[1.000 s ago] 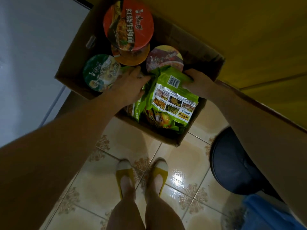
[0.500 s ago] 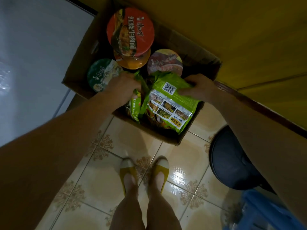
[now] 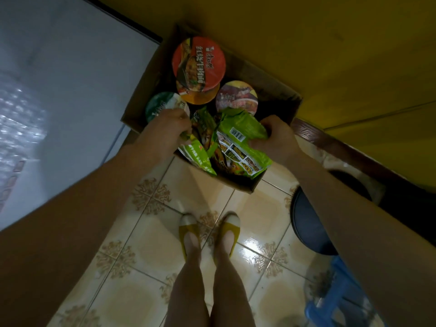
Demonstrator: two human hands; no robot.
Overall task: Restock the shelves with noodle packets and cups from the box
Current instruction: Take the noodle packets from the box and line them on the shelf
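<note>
A: What do the hands have hold of?

B: The right hand (image 3: 274,135) has its fingers curled over the top edge of the barcode packet (image 3: 238,147) and pinches the crinkled film. The left hand (image 3: 168,125) is curled over the top of a second packet (image 3: 197,155). That looks like a grip too, though the wrapper hides its fingertips.

A: And where are those packets?

B: Both are in the box (image 3: 238,185), at its near end. They stand on edge and lean out over the near wall toward the person. More packets are wedged between the two, too dark to count.

A: So which step is this?

B: Picking, by the look of it. Each hand has a packet and neither packet is clear of the box. The next move probably calls for a straight lift, so the film slips free of its neighbours without dragging them out. Then comes a carry to the shelves, which are not in view.

A: How does the stock look?

B: The packets are glossy green, soft and puffed, so they should give under the fingers. At the far end the red cup (image 3: 198,63) sits on the orange cup (image 3: 200,97). The green cup (image 3: 160,103) is just beside the left hand, and the purple cup (image 3: 236,95) is beyond the right. Their lids look flat and sealed.
</note>
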